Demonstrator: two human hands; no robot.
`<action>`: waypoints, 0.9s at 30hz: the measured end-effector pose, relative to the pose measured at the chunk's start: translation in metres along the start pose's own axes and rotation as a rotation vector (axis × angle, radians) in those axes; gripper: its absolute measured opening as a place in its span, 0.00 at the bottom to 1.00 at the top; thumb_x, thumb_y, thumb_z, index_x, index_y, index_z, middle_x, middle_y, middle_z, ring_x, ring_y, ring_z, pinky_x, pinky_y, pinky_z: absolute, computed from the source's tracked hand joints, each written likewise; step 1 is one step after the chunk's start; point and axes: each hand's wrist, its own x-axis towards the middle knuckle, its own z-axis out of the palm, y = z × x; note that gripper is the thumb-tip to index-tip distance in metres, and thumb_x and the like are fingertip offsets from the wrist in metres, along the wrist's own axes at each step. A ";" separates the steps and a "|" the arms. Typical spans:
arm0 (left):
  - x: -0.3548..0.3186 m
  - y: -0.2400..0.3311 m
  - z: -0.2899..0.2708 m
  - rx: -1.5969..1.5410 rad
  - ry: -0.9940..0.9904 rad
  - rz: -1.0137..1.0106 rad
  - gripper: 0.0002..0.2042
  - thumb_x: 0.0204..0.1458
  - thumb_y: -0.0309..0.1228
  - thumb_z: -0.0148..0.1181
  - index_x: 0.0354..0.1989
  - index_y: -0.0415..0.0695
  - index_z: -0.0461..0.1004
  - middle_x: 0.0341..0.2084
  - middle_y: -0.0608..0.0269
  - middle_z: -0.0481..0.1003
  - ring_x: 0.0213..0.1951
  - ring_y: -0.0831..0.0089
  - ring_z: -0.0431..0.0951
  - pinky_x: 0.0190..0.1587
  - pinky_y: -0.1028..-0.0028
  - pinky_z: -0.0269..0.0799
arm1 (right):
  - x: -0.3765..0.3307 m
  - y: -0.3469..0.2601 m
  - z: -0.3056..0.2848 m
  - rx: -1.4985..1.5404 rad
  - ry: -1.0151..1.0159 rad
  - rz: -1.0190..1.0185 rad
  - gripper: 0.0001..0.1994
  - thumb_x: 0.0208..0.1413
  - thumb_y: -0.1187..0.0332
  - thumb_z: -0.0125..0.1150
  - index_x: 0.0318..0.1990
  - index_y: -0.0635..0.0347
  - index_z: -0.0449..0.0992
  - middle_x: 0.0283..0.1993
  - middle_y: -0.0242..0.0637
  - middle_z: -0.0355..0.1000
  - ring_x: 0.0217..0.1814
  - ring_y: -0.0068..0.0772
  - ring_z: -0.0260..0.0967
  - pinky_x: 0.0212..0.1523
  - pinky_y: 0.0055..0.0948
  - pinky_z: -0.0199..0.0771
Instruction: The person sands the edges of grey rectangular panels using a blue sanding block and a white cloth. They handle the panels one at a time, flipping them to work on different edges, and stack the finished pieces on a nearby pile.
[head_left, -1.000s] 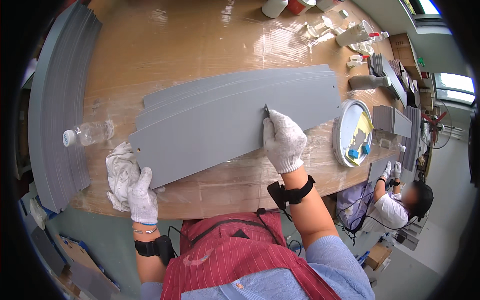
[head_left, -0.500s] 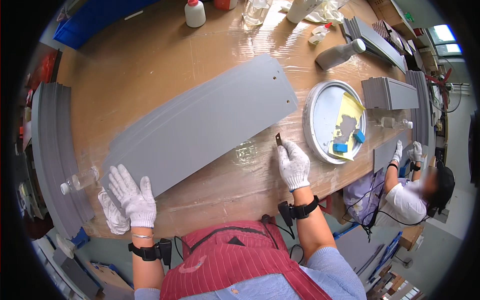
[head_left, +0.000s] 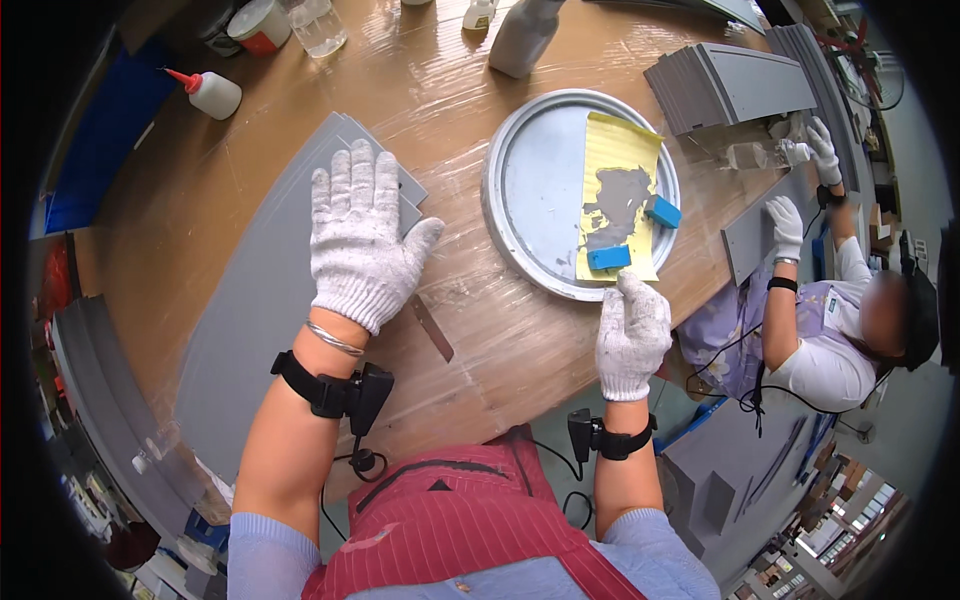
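Observation:
My left hand [head_left: 365,240], in a white knit glove, lies flat with its fingers out on the right end of a stack of thin grey panels [head_left: 255,260]. Beside that wrist, a thin dark strip like a scraper blade [head_left: 432,330] rests on the table. My gloved right hand [head_left: 634,340] has curled fingers at the near rim of a round lid-like tray [head_left: 530,190]. Its fingertips almost meet a blue block [head_left: 609,258] on yellow paper [head_left: 605,150] smeared with grey paste. Whether they pinch anything is hidden. A second blue block [head_left: 662,211] sits at the paper's right edge.
A grey bottle [head_left: 525,38] and a white bottle with red nozzle [head_left: 214,95] stand farther back. Grey panel stacks [head_left: 735,85] are at right, near a clear bottle [head_left: 765,155]. A gloved co-worker [head_left: 825,320] works at the right edge.
My left hand has moved from the panels' near left end to their right end. My right hand has left the dark blade on the table and moved to the round tray. The view has shifted.

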 end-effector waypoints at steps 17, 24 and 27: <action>0.020 0.104 0.032 -0.539 -0.118 0.470 0.17 0.45 0.27 0.62 0.47 0.45 0.77 0.39 0.57 0.77 0.44 0.56 0.77 0.49 0.58 0.71 | 0.029 0.025 0.022 -0.238 -0.069 0.138 0.26 0.45 0.63 0.73 0.53 0.57 0.75 0.49 0.43 0.76 0.51 0.48 0.74 0.54 0.45 0.69; 0.045 0.130 0.069 -0.339 -0.257 0.399 0.22 0.48 0.29 0.58 0.55 0.52 0.75 0.37 0.58 0.75 0.42 0.57 0.76 0.45 0.59 0.70 | 0.042 0.045 0.017 -0.143 -0.047 0.193 0.24 0.51 0.67 0.68 0.58 0.57 0.75 0.48 0.46 0.77 0.49 0.48 0.75 0.51 0.42 0.73; 0.052 0.130 0.069 -0.329 -0.300 0.387 0.22 0.49 0.30 0.58 0.55 0.54 0.75 0.37 0.57 0.75 0.42 0.57 0.76 0.44 0.59 0.70 | 0.052 0.041 0.018 -0.129 -0.029 0.165 0.24 0.52 0.67 0.68 0.58 0.57 0.76 0.48 0.46 0.77 0.48 0.48 0.76 0.50 0.42 0.74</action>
